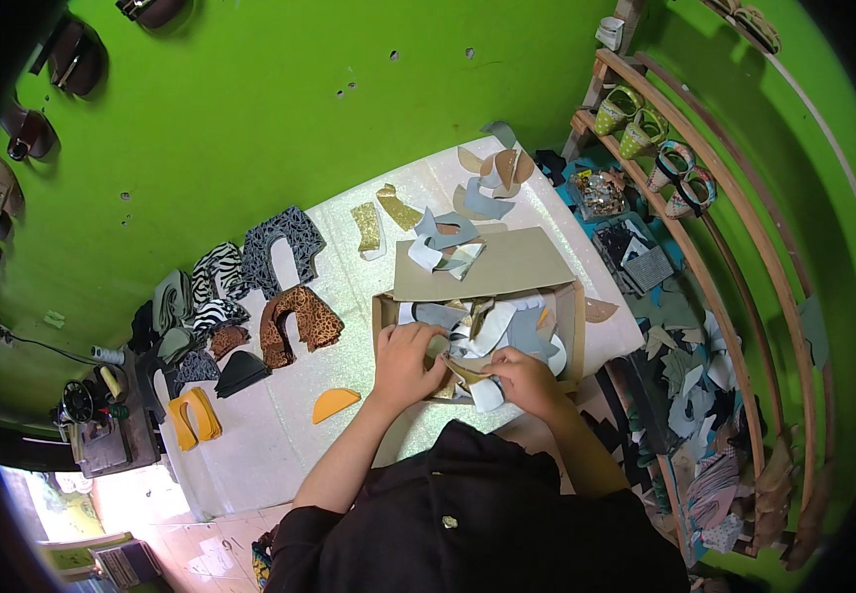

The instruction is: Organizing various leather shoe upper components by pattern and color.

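Near the table's front edge stands a cardboard box [577,331] filled with loose cut pieces in white, grey and gold. Over its near side, my right hand [529,383] pinches a gold-brown cut piece [469,373] by its right end. My left hand [406,366] is at the box's near left corner, fingers bent around a small grey-green piece [437,348]; its thumb comes close to the gold-brown piece. A white piece [487,396] hangs just below the gold-brown one. The box's flap [492,259] is folded back, with grey and white pieces [445,232] lying on it.
Stacks of leopard-print [299,321], zebra-print [218,277] and yellow [194,417] cut pieces lie on the left of the white-covered table [349,287]. Gold pieces [398,206] lie farther back. A wooden rack [690,232] with small shoes stands right. A sewing machine [80,400] is at left.
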Motion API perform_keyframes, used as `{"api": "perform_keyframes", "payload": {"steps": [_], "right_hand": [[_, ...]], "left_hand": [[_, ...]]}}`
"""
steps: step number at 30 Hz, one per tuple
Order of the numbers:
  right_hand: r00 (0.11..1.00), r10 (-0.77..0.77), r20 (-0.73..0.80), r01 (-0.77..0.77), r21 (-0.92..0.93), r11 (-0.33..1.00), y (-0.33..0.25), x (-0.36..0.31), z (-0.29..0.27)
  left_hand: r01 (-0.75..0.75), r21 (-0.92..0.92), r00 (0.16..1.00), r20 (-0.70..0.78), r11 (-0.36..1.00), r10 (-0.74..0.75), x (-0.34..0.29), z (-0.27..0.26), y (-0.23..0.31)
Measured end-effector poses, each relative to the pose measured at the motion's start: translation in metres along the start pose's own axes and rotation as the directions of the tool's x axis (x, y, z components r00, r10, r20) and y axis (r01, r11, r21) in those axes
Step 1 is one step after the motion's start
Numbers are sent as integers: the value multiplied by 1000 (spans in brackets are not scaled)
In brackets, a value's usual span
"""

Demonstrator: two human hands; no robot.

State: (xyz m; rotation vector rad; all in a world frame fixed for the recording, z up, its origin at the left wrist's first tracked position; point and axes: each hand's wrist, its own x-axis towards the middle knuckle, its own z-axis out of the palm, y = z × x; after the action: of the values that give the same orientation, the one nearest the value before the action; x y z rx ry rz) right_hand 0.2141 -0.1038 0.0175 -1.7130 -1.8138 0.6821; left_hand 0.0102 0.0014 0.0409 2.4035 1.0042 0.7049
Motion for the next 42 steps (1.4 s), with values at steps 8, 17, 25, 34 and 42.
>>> {"api": "perform_keyframes", "payload": {"steps": [8, 17, 25, 34, 42], "right_hand": [[886, 161, -435, -141, 77, 987, -10, -1, -28], [763, 490, -421, 72, 809, 583, -17, -1, -22], [956, 289, 43, -252, 625, 739, -24, 20, 4], [757, 652, -40, -500, -678, 539, 102, 78, -6], [763, 628, -154, -584, -582, 567, 111, 80, 0]], "left_hand": [[-57, -118, 990, -137, 991, 40, -7, -1, 6], [-4, -277, 994, -107, 961, -27, -10, -7, 21], [265, -537, 963, 196, 801, -187, -19, -13, 11], [189, -274, 981, 20, 943, -191, -16, 23, -7], [280, -254, 954, -36, 926, -298, -24, 29, -12]]}}
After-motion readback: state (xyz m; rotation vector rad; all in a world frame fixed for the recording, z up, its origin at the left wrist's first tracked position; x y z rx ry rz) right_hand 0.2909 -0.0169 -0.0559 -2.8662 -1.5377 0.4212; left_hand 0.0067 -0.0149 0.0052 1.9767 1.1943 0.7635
